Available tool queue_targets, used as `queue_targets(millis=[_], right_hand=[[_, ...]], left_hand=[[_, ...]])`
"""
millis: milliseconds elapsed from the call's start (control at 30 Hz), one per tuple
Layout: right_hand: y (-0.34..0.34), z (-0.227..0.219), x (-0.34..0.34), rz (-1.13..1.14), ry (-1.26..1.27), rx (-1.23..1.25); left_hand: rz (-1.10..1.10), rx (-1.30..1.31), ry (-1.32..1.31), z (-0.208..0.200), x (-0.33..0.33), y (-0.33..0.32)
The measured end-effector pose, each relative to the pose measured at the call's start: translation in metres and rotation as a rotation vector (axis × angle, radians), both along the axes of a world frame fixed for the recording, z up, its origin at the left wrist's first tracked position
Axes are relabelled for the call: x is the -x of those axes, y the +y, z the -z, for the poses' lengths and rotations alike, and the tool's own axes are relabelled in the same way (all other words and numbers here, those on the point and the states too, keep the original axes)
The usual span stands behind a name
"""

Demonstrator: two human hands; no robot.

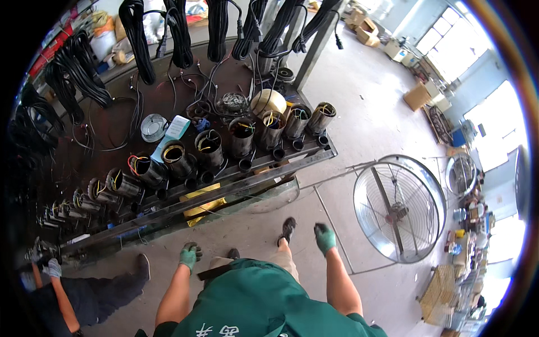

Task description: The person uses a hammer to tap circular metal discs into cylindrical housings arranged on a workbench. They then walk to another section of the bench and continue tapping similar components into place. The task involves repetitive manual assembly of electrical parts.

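Observation:
My left hand, in a green glove with dark fingertips, hangs in front of the workbench. Its fingers are loosely bent and a little apart, with nothing seen in them. To the right, my right hand wears a matching glove; its fingers are curled together and I see nothing in them. It is over the floor, between the bench's end and a large round metal fan with a wire guard. Neither hand touches anything. Along the bench's front edge stand several metal cylinders with coloured wires inside.
Bundles of black cable hang above the bench from a frame with a metal post. A yellow piece lies under the edge. At lower left is another person's gloved hand. Another round fan stands farther right.

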State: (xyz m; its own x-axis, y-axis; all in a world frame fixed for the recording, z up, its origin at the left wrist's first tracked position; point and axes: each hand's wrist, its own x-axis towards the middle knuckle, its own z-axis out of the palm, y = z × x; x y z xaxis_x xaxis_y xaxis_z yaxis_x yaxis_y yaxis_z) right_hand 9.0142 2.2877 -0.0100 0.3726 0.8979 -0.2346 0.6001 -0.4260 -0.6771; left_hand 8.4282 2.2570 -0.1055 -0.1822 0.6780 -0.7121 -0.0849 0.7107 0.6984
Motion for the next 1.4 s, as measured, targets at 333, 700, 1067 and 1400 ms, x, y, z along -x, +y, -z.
queue_targets(millis=[333,700,1067,1400], right_hand=[[0.338,-0.171,-0.036,-0.554,-0.296,-0.669],[0.404,-0.142,-0.003,-1.008,-0.411,-0.592],[0.402,-0.146,0.007,-1.033,-0.474,-0.596],[0.404,-0.181,0.065,-1.021,-0.362,-0.709]], left_hand=[[-0.562,0.371,0.057,0.007,-0.123,-0.179],[-0.36,-0.088,0.559,-0.004,-0.24,-0.085],[0.59,-0.729,1.426,-0.268,-0.285,0.293],[0.613,-0.786,1.302,-0.228,-0.264,0.299]])
